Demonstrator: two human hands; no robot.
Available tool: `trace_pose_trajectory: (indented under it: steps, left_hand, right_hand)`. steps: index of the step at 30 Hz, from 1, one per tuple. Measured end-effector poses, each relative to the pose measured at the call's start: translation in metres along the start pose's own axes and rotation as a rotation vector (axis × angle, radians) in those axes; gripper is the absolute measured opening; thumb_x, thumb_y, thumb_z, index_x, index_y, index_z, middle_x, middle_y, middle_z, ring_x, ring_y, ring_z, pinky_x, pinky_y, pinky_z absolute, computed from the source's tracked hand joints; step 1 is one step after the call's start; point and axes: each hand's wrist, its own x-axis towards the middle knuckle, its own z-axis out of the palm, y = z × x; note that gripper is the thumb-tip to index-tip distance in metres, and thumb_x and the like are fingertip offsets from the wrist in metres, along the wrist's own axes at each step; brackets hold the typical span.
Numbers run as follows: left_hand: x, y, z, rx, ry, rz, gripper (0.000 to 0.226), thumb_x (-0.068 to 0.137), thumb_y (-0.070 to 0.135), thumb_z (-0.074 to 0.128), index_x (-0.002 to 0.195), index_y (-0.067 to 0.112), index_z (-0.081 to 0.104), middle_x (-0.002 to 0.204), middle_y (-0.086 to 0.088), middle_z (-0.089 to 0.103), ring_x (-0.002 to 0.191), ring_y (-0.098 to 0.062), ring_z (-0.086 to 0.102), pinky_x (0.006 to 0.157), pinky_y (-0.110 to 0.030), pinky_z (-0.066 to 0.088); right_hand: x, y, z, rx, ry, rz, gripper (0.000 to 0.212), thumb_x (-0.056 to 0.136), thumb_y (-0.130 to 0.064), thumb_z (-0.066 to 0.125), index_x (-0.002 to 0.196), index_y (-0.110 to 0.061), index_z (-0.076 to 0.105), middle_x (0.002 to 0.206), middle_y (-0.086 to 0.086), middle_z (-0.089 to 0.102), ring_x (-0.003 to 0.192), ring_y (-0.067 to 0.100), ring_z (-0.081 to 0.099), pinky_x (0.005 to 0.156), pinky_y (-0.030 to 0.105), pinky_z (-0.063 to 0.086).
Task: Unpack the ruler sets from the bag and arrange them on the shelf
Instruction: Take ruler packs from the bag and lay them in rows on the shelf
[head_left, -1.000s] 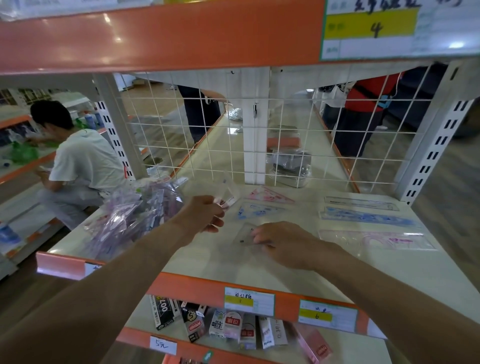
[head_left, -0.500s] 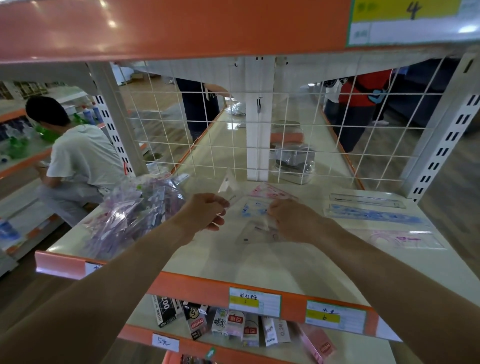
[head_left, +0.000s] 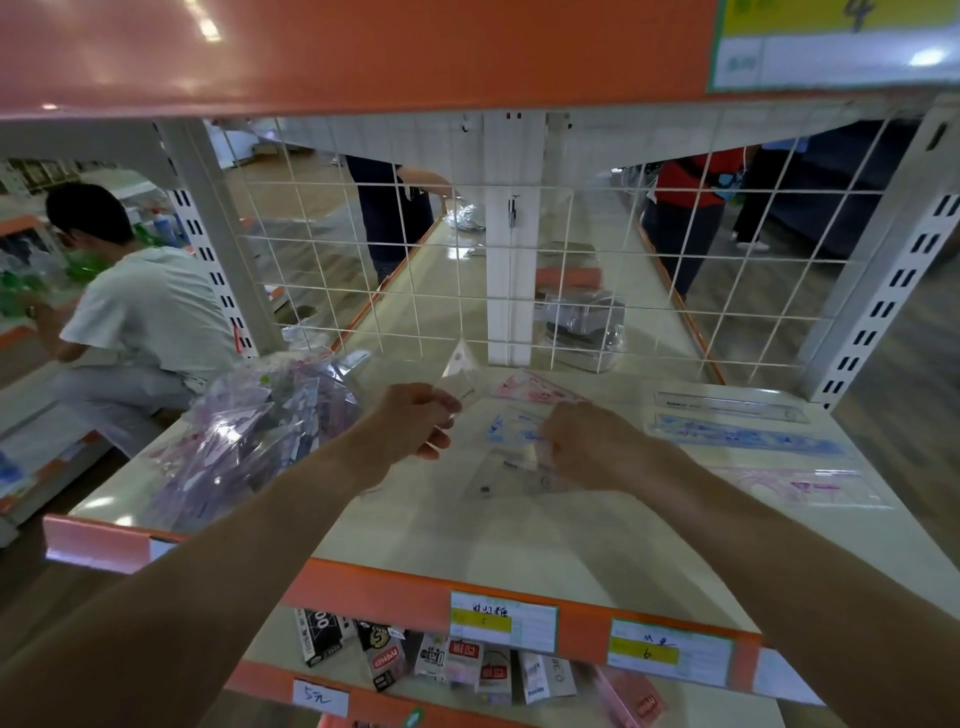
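Note:
A clear plastic bag (head_left: 244, 441) stuffed with ruler sets lies at the left of the cream shelf (head_left: 519, 530). My left hand (head_left: 410, 421) pinches a small clear triangular piece (head_left: 460, 371) that sticks up above it. My right hand (head_left: 587, 444) hovers with curled fingers over a row of set squares: a pink one (head_left: 530, 389) at the back, a blue one (head_left: 511, 423) in the middle, a clear one (head_left: 506, 470) in front. Whether it grips any of them is hidden. Straight rulers lie to the right: clear (head_left: 727, 405), blue (head_left: 743, 436), pink (head_left: 800, 486).
A white wire grid (head_left: 623, 270) closes the back of the shelf, an orange shelf edge (head_left: 363, 47) hangs overhead. Small boxes (head_left: 467, 665) fill the shelf below. A person in a white shirt (head_left: 140, 312) crouches at the left; others stand behind the grid.
My right hand moved back from the clear set square at the front toward the blue one. My left hand stayed in place with the clear piece.

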Motion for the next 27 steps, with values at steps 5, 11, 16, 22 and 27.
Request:
trace_pose_trajectory:
  steps: [5,11,16,22,27]
  left_hand:
    - [0.001,0.001,-0.005,0.024,0.023,-0.001,0.018,0.091,-0.002,0.049,0.098,0.005,0.063,0.078,-0.008,0.058,0.059,-0.016,0.057,0.046,-0.018,0.049]
    - [0.004,0.001,-0.008,0.021,0.027,-0.019,0.019,0.091,-0.003,0.048,0.092,0.008,0.064,0.077,-0.007,0.059,0.058,-0.015,0.058,0.047,-0.019,0.05]
    - [0.004,0.002,-0.005,0.004,0.024,-0.019,0.017,0.092,-0.002,0.048,0.094,0.005,0.064,0.078,-0.008,0.058,0.06,-0.017,0.057,0.047,-0.02,0.05]
    - [0.002,0.007,-0.002,-0.064,-0.035,-0.022,0.016,0.087,-0.008,0.055,0.099,0.001,0.062,0.074,-0.011,0.065,0.055,-0.015,0.063,0.052,-0.023,0.054]
    - [-0.006,0.013,0.004,-0.272,-0.156,-0.022,0.008,0.089,-0.004,0.057,0.088,0.001,0.063,0.072,-0.012,0.07,0.059,-0.018,0.068,0.055,-0.026,0.057]
  right_hand:
    - [0.034,0.024,-0.021,0.088,0.047,0.108,0.042,0.09,0.0,0.038,0.128,-0.005,0.054,0.129,0.013,0.054,0.115,0.03,0.054,0.095,0.038,0.047]
    - [0.049,0.017,-0.007,0.086,-0.056,0.217,0.036,0.093,-0.008,0.042,0.127,0.0,0.044,0.122,0.017,0.054,0.111,0.032,0.055,0.09,0.039,0.045]
    - [0.043,0.016,-0.005,-0.002,-0.022,0.208,0.039,0.097,-0.012,0.041,0.133,0.0,0.038,0.13,0.016,0.045,0.118,0.03,0.048,0.097,0.038,0.041]
    - [0.037,0.026,-0.016,0.26,0.075,0.121,0.039,0.092,-0.012,0.046,0.131,-0.011,0.051,0.128,0.007,0.052,0.117,0.027,0.053,0.089,0.032,0.044]
    - [0.0,0.005,-0.044,1.126,0.124,-0.032,0.027,0.098,-0.016,0.05,0.122,-0.01,0.06,0.102,0.003,0.068,0.091,0.012,0.063,0.078,0.024,0.05]
